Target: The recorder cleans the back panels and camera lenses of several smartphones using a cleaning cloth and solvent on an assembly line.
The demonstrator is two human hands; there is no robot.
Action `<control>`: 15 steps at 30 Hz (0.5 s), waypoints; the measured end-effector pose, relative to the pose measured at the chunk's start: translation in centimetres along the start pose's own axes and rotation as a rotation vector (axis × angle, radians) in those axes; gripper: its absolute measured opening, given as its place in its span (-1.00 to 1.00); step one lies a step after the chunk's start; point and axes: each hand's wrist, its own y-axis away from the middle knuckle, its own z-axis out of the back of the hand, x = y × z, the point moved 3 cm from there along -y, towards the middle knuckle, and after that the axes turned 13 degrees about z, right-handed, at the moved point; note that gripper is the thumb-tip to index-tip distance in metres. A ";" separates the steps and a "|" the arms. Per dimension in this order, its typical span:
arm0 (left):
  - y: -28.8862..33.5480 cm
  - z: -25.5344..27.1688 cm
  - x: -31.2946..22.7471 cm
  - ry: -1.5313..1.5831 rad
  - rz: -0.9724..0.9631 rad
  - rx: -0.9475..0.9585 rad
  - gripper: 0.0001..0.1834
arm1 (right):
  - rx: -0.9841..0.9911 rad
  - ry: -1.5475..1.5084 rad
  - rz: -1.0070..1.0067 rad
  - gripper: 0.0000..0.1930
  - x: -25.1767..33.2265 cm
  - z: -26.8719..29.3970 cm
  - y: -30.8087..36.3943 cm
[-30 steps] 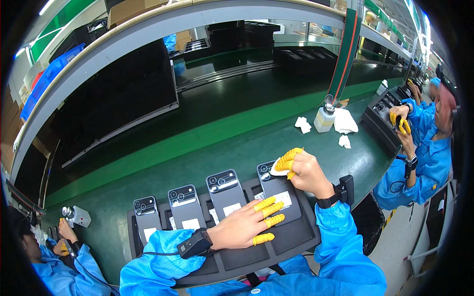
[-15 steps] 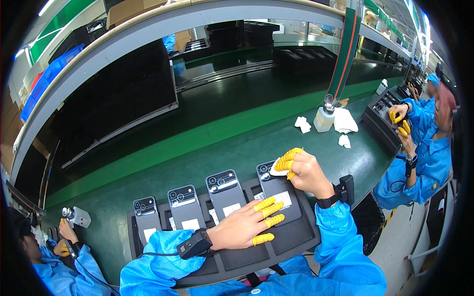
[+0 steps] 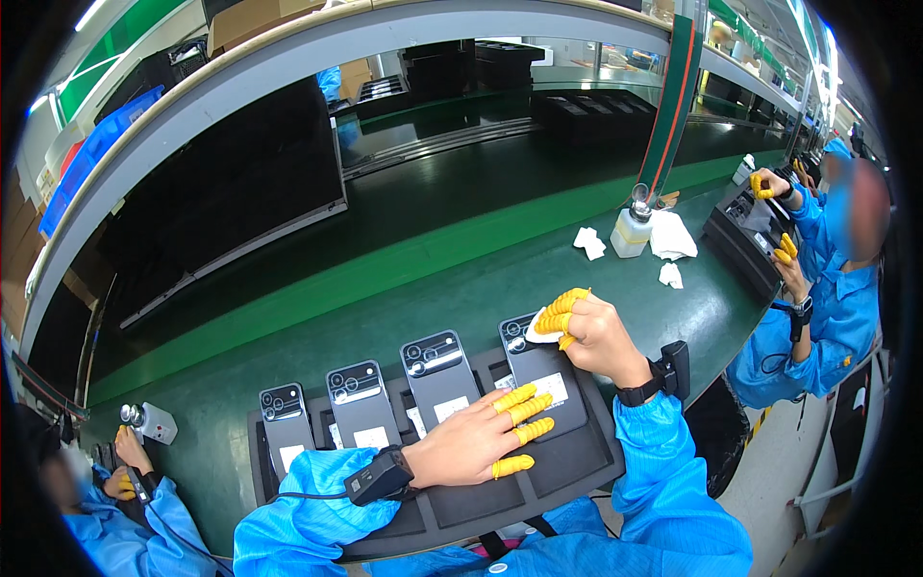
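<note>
Several dark grey phones lie back up in a black foam tray (image 3: 562,489), their camera ends away from me. My right hand (image 3: 598,335), in yellow finger cots, pinches a white wipe (image 3: 544,330) against the camera end of the rightmost phone (image 3: 569,402). Fingers apart, my left hand (image 3: 476,440) lies across the tray, its fingertips on the lower part of that same phone, by a white label. Left of it are a second phone (image 3: 430,358), a third phone (image 3: 357,397) and a phone at the tray's left end (image 3: 296,421).
Beyond my right hand stand a white dispenser bottle (image 3: 631,231), a folded white cloth (image 3: 672,235) and crumpled wipes (image 3: 589,242). One co-worker (image 3: 817,288) handles a black tray (image 3: 742,231) at right; another (image 3: 125,500) sits at left near a second bottle (image 3: 154,423).
Both my hands, the wipe and the phones look the same as before. At right, the co-worker's farther hand has lifted away from the black tray, and their head has shifted.
</note>
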 end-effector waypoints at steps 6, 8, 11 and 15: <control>0.0 -0.1 0.0 -0.003 0.001 0.006 -0.40 | 0.023 0.006 -0.008 -0.71 -0.2 -0.1 0.2; 0.0 -0.1 0.0 -0.003 0.002 0.007 -0.40 | 0.013 0.001 -0.005 -0.71 -0.1 0.0 0.1; 0.0 -0.1 0.1 0.002 0.000 0.000 -0.40 | -0.014 -0.001 0.009 -0.71 0.2 0.0 -0.2; 0.0 -0.2 0.1 -0.004 -0.002 0.007 -0.40 | -0.030 0.011 0.018 -0.71 0.0 -0.1 0.0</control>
